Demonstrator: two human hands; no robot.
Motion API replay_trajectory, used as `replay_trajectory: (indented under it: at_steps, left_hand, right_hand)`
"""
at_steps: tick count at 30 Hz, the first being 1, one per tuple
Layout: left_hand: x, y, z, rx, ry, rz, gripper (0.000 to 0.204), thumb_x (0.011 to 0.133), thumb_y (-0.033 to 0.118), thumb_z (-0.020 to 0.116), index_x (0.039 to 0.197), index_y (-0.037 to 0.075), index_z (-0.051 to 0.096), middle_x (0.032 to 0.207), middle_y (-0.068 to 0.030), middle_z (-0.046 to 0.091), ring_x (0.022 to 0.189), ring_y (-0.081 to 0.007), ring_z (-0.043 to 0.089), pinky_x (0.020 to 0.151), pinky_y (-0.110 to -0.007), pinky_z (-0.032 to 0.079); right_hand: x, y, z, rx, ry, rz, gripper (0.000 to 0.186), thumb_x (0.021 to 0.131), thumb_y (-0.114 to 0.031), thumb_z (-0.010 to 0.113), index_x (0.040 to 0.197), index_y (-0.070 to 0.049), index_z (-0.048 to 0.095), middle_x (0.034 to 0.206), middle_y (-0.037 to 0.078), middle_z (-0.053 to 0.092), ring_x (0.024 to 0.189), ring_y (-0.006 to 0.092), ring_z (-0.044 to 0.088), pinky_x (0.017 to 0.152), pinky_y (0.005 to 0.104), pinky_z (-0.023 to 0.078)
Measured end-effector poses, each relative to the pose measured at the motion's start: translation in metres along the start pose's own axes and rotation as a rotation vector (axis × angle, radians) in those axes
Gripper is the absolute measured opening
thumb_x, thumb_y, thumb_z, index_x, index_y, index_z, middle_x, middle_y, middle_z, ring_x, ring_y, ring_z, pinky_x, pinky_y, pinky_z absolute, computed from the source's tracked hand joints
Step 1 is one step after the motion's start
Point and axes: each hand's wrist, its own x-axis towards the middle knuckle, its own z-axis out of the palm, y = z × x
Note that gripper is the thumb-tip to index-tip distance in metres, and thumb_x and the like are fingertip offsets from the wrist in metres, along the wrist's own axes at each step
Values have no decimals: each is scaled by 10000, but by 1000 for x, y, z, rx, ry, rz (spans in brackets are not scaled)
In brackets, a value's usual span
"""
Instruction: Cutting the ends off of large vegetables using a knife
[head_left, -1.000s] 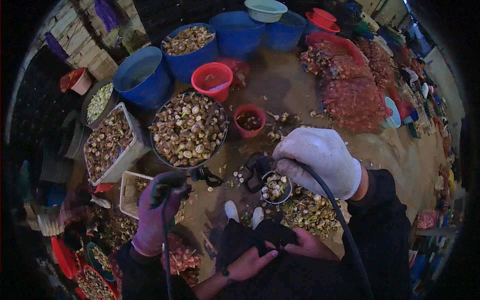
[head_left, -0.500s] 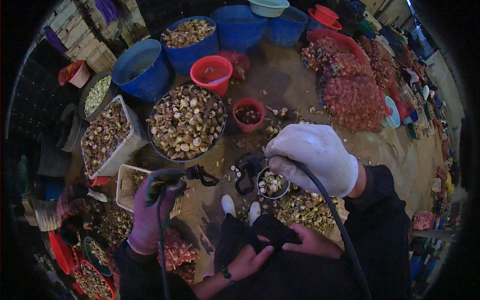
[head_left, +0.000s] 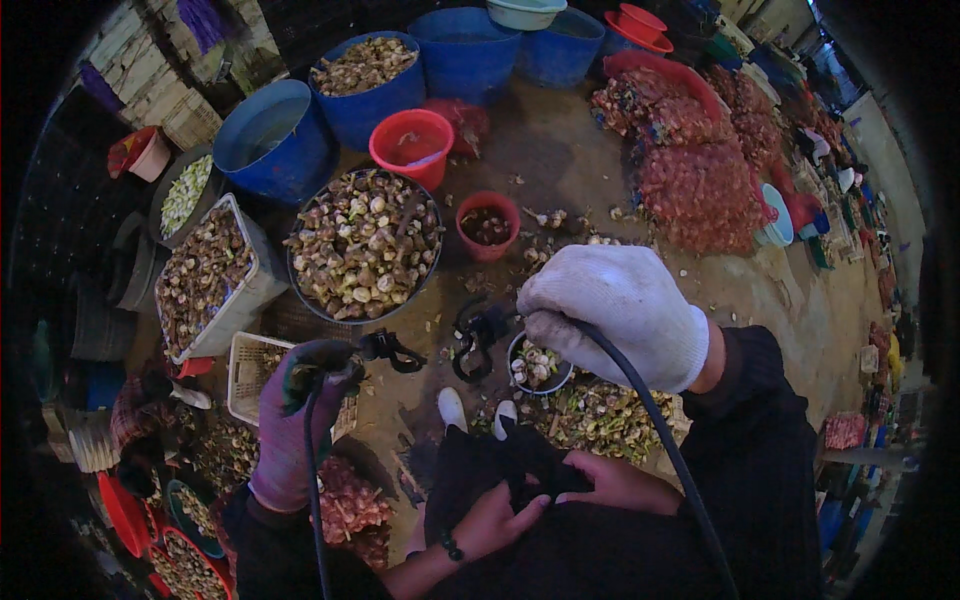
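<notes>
above the dirt floor, just below the big metal basin [head_left: 365,245] of bulbs, each gloved hand is wrapped tight around a black corded clamp tool. the left hand [head_left: 290,425] grips the left tool [head_left: 385,348]; the right hand [head_left: 620,312] grips the right tool [head_left: 478,335], beside a small bowl [head_left: 538,362]. both tools look rigid, light, matte black with looped jaws; i judge they are best held by the handle, clear of the trailing cable [head_left: 650,420], which is limp.
</notes>
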Motion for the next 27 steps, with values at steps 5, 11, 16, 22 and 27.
replay_trajectory:
  at_steps: [5,11,16,22,27]
  left_hand:
    - [-2,-2,-1,-1,0,-2,249,900,46,598,1145,9,575,1032,-47,619,953,-124,585,842,-274,479]
    - [-3,-4,-4,-10,1,-2,253,899,38,596,1150,10,575,1038,-45,618,958,-123,584,845,-273,478]
    - [-7,-4,-10,-31,6,-29,257,898,32,595,1153,12,575,1042,-43,618,962,-122,583,847,-273,478]
    - [-11,-7,-21,47,-18,10,281,889,8,584,1169,12,568,1063,-53,616,987,-130,579,865,-276,472]
    - [-12,-8,-17,87,-48,59,298,876,-20,569,1172,11,563,1083,-63,618,998,-134,576,879,-277,467]
  right_hand:
    - [-2,-1,1,-16,9,-2,141,786,-108,692,892,-63,611,775,99,608,700,322,604,602,401,474]
    - [1,-5,3,1,17,-6,141,781,-108,694,887,-66,612,776,99,607,695,318,601,589,399,470]
    - [6,-9,4,-2,-24,-15,149,770,-103,700,883,-62,612,775,95,608,691,314,601,588,401,472]
    - [10,-14,11,47,-4,-51,151,766,-105,702,876,-60,608,781,99,612,695,311,602,595,404,478]
    - [-2,-15,13,9,32,-12,153,761,-144,681,878,-88,598,765,83,597,714,303,608,601,395,479]
